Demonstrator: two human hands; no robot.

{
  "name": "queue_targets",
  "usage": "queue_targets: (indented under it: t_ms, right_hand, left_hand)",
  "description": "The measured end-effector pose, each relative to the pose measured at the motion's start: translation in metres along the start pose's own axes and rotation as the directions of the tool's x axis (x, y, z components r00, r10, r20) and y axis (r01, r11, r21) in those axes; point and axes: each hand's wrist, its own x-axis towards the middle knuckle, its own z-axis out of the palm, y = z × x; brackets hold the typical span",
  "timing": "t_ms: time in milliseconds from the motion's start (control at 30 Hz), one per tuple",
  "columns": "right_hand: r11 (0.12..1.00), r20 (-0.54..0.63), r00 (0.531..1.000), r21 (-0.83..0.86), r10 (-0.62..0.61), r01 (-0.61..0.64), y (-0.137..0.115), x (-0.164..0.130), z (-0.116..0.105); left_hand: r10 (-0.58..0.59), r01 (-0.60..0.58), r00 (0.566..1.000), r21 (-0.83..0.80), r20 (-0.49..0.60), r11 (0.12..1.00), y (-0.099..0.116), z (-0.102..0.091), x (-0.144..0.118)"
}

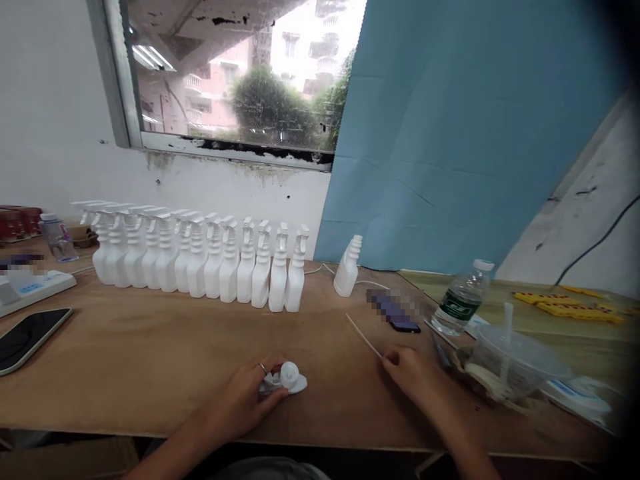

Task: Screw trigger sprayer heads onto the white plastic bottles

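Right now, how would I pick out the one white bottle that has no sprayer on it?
Start at the blue sheet hanging right of the window. At its lower left corner, on the wooden table, one white bottle stands alone, tilted. Unlike the row of spray bottles to its left, it has a bare neck and no trigger head.

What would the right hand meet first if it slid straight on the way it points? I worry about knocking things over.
The right hand, pinching a thin white tube, points up-left; the lone bottle looks first, though depth is unclear.
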Motion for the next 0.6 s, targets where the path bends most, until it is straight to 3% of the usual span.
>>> queue_targets:
  t_ms: [67, 133, 167, 267, 333, 467, 600]
  right_hand:
    - [0.912, -0.046, 0.996, 0.399, -0.080, 0.091, -0.020, -0.002, 0.001]
    - [0.628, -0.066, 0.989, 0.766, -0.136, 0.137, -0.048, -0.009, -0.002]
    - [0.473, -0.059, 0.990, 0.874, -0.132, 0.115, -0.064, -0.013, -0.005]
    - [0.064, -0.022, 0.983, 0.997, -0.182, 0.034, -0.114, -0.025, -0.012]
    - [-0.114, 0.054, 0.966, 0.990, -0.253, -0.085, -0.143, -0.028, -0.009]
    - [-0.289, 0.181, 0.916, 0.911, -0.358, -0.294, -0.179, -0.029, 0.015]
    - [-0.329, 0.160, 0.912, 0.898, -0.377, -0.294, -0.192, -0.032, 0.038]
  left_hand:
    - [-0.011, 0.011, 1.000, 0.002, 0.007, 1.000, 0.000, -0.001, 0.000]
    - [-0.016, 0.016, 1.000, 0.004, 0.012, 1.000, 0.000, -0.001, -0.001]
    - [-0.016, 0.016, 1.000, 0.006, 0.011, 1.000, 0.000, 0.000, -0.001]
    - [-0.008, 0.008, 1.000, 0.016, 0.008, 1.000, -0.002, 0.001, -0.001]
    - [0.008, -0.008, 1.000, 0.023, 0.006, 1.000, -0.004, 0.001, -0.001]
    - [0.060, -0.060, 0.998, 0.017, -0.006, 0.998, -0.009, 0.005, 0.000]
    - [0.076, -0.076, 0.997, 0.034, -0.014, 0.997, -0.013, 0.007, 0.000]
